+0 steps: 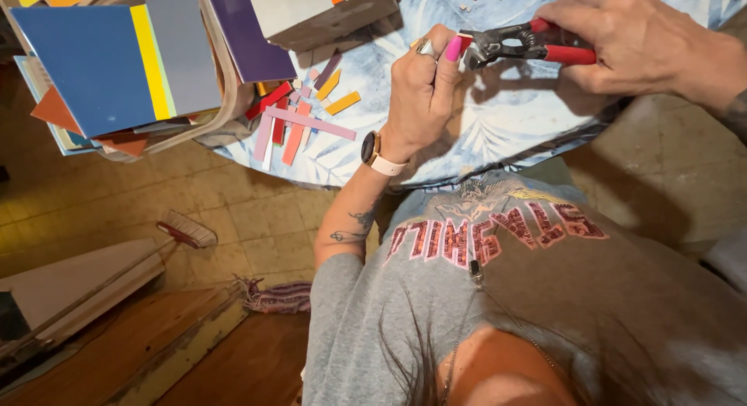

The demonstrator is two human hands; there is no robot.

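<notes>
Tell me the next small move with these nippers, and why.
Probably squeeze the red-handled nippers gently. The right hand grips the handles, and the left hand pinches a small red tile piece right at the jaws. Whether the piece sits fully between the jaws is hard to tell, so check that first. Cut strips lie on the patterned table.

A stack of big tiles (117,64), blue, yellow and grey on top, sits at the far left, with a purple tile (249,33) leaning just right of it. Thin strips (299,122) in pink, red and orange lie scattered on the blue leaf-print tablecloth (498,118) beside them. Down on the tiled floor at the left lie a broom (187,231) and a striped rag (280,295).
</notes>
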